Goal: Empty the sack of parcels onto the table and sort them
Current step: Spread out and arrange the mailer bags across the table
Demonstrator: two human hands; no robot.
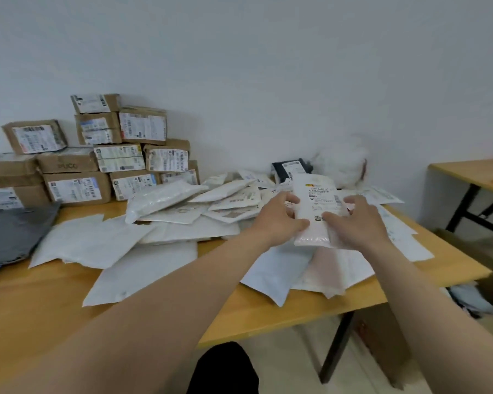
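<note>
A white wall backs a wooden table (40,302) that is covered with post. The emptying looks done: a crumpled white heap (339,166) against the wall, probably the sack, lies slack, and nothing is being poured. Sorting is well along. The boxes (97,155) are stacked at the back left, touching one another, and a grey bag (12,231) lies in front of them. The flat white mailers (182,223) are looser, overlapping from the middle to the right edge, so this part seems unfinished. A black parcel (291,167) sits near the heap.

The left hand (279,220) and right hand (353,220) hold one labelled parcel (316,206) between them above the right-hand mailers. Each grip curls round a side edge, label facing up. It has no place yet.
</note>
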